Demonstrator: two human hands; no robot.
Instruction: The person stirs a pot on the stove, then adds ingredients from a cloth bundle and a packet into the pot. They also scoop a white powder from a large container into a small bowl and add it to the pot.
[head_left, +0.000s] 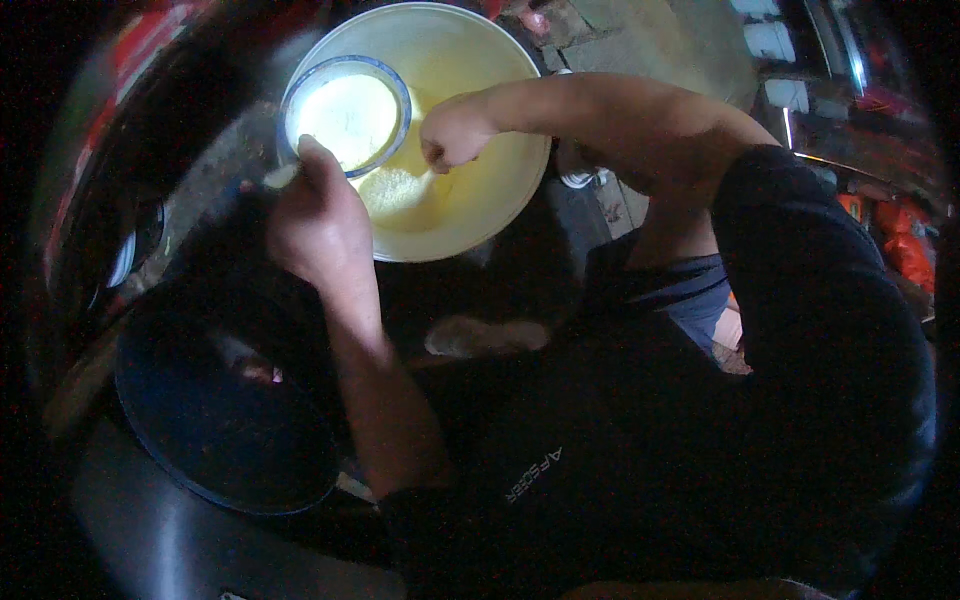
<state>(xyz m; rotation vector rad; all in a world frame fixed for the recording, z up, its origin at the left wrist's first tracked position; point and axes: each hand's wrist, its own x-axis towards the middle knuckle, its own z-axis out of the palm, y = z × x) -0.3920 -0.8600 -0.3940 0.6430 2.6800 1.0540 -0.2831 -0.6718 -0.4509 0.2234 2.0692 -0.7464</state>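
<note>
A large white tub (485, 20) with yellowish contents stands in front of me. At its near left rim my left hand (322, 220) is closed on the edge of a round blue-rimmed bowl (350, 115), with the thumb over the rim. The bowl's inside is lit so brightly that its contents cannot be made out. Inside the tub my right hand (460, 132) is closed around what looks like the handle of a pale scoop. The rounded, pale scoop end (392, 188) lies in the yellow contents, just below the bowl.
A dark round container (225, 410) is at my lower left, beside a grey metallic surface (165, 530). Orange-red bags (905, 240) and several white items (770, 42) are at the far right. Paving (660, 40) shows behind the tub. Much of the surroundings is dark.
</note>
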